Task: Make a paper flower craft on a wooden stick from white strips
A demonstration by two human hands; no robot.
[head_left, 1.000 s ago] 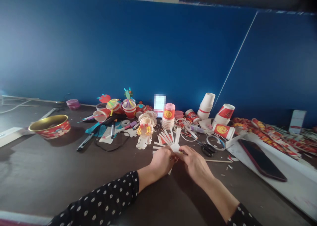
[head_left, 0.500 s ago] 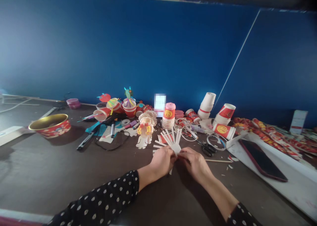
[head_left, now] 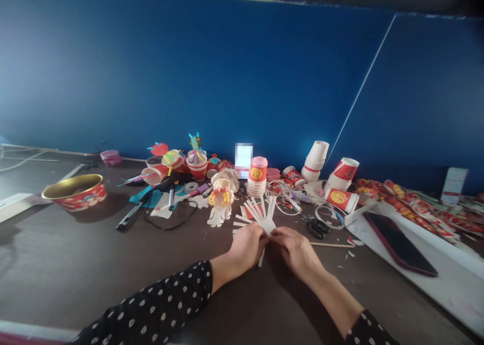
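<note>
Between my hands is a white paper cup [head_left: 268, 226] cut into strips that fan out from its round base. My left hand [head_left: 247, 244] pinches it at the near left, thumb and fingers pressed together. From the right, the fingertips of my right hand [head_left: 294, 249] close on the near edge of the same piece. The strips point away from me and to the left, and one pokes out below my left hand. Just behind stands a stack of cups [head_left: 258, 176] with a pink top. A doll-like paper figure [head_left: 222, 199] lies to its left.
Scissors [head_left: 317, 227] and a thin wooden stick [head_left: 333, 245] lie right of my hands. A phone [head_left: 401, 244] rests in a white tray [head_left: 449, 279]. At left are a gold-lined bowl [head_left: 75, 194] and a box cutter [head_left: 130, 215]. Several cups line the blue wall [head_left: 227, 73].
Both hands stay in nearly the same place on the cut cup. My right hand's fingertips have shifted slightly left, closer to my left hand.
</note>
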